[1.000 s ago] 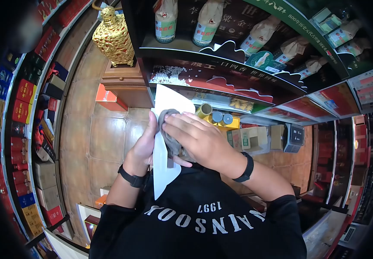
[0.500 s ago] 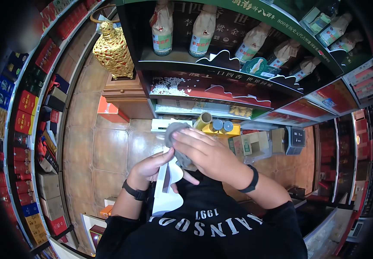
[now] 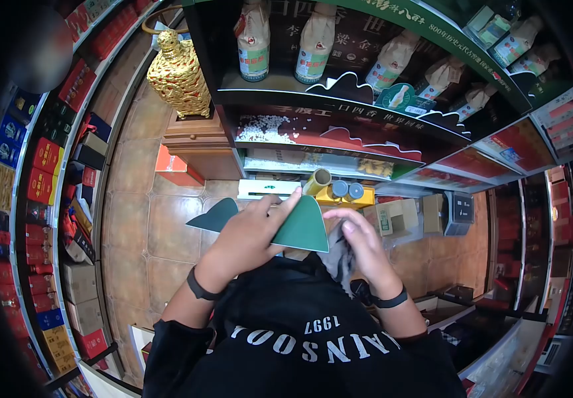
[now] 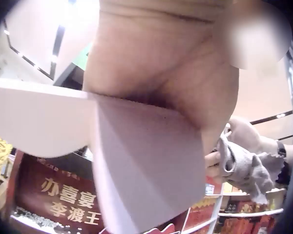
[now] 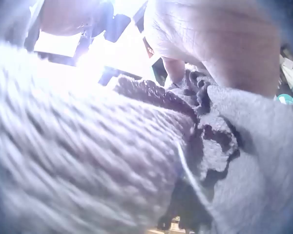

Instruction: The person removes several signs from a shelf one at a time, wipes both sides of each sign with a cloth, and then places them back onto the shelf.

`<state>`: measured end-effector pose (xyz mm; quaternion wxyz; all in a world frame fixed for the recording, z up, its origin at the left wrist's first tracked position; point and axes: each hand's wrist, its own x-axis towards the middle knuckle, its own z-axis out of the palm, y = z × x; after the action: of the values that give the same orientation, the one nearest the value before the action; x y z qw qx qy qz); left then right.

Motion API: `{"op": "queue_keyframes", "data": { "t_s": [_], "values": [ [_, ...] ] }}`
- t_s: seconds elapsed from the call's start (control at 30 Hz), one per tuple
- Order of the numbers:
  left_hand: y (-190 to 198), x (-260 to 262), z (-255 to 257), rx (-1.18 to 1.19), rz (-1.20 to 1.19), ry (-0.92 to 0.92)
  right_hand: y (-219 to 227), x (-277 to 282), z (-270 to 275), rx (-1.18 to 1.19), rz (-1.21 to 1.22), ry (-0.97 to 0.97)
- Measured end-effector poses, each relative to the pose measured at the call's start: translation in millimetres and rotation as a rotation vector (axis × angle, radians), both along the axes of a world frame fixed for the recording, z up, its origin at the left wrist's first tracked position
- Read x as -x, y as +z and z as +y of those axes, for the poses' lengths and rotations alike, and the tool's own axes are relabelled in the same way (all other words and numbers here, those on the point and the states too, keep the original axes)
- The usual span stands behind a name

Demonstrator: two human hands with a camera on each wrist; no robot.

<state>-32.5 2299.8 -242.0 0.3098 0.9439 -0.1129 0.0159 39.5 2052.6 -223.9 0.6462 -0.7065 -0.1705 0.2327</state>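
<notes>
A green card (image 3: 304, 229) with rounded lobes, a darker lobe to the left, is in my left hand (image 3: 243, 232), which grips its middle from above. Seen from the left wrist, the card's pale side (image 4: 149, 163) hangs under the left hand (image 4: 161, 63). My right hand (image 3: 368, 251), just right of the card, holds a crumpled grey cloth (image 3: 339, 259). Close up in the right wrist view, the cloth (image 5: 263, 141) fills much of the frame below the right hand (image 5: 219, 44). Whether the right fingertips touch the card, I cannot tell.
Shelves with paper-wrapped bottles (image 3: 254, 56) stand in front. A gold jar (image 3: 179, 76) sits on a wooden cabinet (image 3: 197, 136) at front left. Yellow packaging (image 3: 366, 198) and open cartons (image 3: 399, 215) are on the floor beyond my hands. Shelves of boxes (image 3: 42, 156) line the left.
The card has turned from its white side to its green side. My left hand now lies over it, and my right hand has moved right, away from it, with the cloth.
</notes>
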Motion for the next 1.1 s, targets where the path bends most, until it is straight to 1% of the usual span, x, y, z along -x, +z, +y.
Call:
{"op": "queue_keyframes", "data": {
  "t_s": [0.1, 0.13, 0.2, 0.23, 0.27, 0.37, 0.4, 0.5, 0.53, 0.63, 0.67, 0.77, 0.8, 0.83, 0.9, 0.93, 1.03, 1.1],
  "values": [
    [-16, 0, -8, -0.104, -0.055, -0.014, -21, 8, 1, 0.092, -0.044, -0.083],
    [-15, 0, -9, -0.129, -0.081, -0.018, -24, 11, 4, 0.105, -0.118, -0.170],
    [-9, 0, -11, -0.177, -0.133, -0.027, -30, 13, -7, 0.115, 0.118, -0.060],
    [-7, -1, -11, -0.165, -0.125, -0.048, -35, 13, -14, 0.120, 0.235, -0.002],
    [-5, -1, -11, -0.155, -0.117, -0.067, -42, 12, -20, 0.127, 0.269, 0.061],
    [2, -1, -8, -0.061, -0.076, -0.123, -40, 18, -20, 0.063, 0.213, -0.045],
    [5, -2, -7, -0.018, -0.059, -0.143, -39, 18, -21, 0.061, 0.103, -0.086],
    [13, -7, -3, 0.151, -0.093, -0.117, -37, 9, -33, 0.184, -0.303, -0.062],
    [19, -9, -4, 0.142, -0.023, -0.084, -35, 9, -34, 0.196, -0.306, -0.086],
    [19, -21, 7, -0.153, -0.261, -0.231, -25, 11, -35, 0.289, -0.424, -0.137],
    [22, -24, 4, -0.093, -0.275, -0.181, -26, 12, -38, 0.274, -0.447, -0.155],
    [26, -34, 9, -0.155, -0.277, -0.230, -34, 11, -47, 0.246, -0.488, -0.204],
    [32, -35, 6, -0.117, -0.211, -0.209, -35, 11, -50, 0.249, -0.484, -0.216],
    [32, -36, 7, -0.112, -0.208, -0.212, -35, 12, -54, 0.251, -0.478, -0.229],
    [31, -48, 15, -0.107, -0.216, -0.219, -32, 13, -60, 0.300, -0.498, -0.341],
    [34, -56, 23, -0.131, -0.296, -0.196, -31, 13, -63, 0.323, -0.508, -0.397],
    [57, -86, 51, -0.194, -0.361, -0.040, -58, 15, -86, 0.285, -0.375, -0.463],
    [71, -112, 69, -0.140, -0.425, 0.026, -66, 25, -96, 0.335, -0.321, -0.428]
  ]
}}
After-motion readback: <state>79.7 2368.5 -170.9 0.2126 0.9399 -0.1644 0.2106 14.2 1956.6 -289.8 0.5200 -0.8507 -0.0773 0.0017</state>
